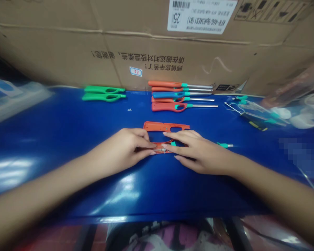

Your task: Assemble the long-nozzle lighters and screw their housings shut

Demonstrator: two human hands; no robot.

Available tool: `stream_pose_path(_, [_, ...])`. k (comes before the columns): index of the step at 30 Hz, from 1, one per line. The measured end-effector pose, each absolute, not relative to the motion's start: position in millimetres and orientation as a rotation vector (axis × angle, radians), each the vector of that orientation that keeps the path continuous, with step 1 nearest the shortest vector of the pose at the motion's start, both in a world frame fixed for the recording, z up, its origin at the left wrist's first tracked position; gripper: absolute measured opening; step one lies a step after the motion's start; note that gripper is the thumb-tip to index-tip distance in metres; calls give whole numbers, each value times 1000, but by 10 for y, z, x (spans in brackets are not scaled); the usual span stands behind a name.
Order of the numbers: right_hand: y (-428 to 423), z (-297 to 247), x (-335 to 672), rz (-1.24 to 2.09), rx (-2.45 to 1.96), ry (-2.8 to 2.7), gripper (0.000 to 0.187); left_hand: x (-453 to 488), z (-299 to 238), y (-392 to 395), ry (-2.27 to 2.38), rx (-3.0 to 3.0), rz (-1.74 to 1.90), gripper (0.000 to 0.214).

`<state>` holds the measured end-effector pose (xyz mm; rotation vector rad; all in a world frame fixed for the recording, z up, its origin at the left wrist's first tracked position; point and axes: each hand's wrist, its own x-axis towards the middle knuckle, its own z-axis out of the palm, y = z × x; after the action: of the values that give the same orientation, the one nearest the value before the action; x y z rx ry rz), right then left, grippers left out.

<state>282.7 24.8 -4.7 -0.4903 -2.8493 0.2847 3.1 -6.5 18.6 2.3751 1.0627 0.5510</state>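
An open orange gas lighter body (161,151) lies on the blue table, with small internal parts showing inside it. My left hand (132,148) pinches its left end between thumb and fingers. Over its right part is my right hand (196,150), fingers spread and fingertips touching the body and its inner parts. Past the right hand, a teal piece with a short metal tip (225,145) sticks out. Just behind lies a separate orange shell half (157,126), inner side up; a finger of my right hand reaches near it. My right hand partly hides the lighter body.
Several lighters with metal tubes (170,106), orange, red and blue, lie in a row at the back. Two green handles (104,97) lie left of them. At right are a screwdriver (256,125) and teal-and-clear parts (273,116). A cardboard box (68,52) stands behind.
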Motion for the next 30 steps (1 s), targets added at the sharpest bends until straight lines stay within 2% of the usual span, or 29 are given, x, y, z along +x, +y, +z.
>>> stream_pose_path(6, [248, -65, 2839, 310, -491, -2850, 50, 43, 206, -80, 1059, 2419, 525, 21])
stream_pose_path(12, [259, -84, 2845, 438, -571, -2771, 46, 55, 197, -65, 1072, 2368, 554, 18])
stream_pose_path(30, [295, -117, 2854, 269, -372, -2790, 48, 114, 154, -105, 1166, 2310, 613, 17])
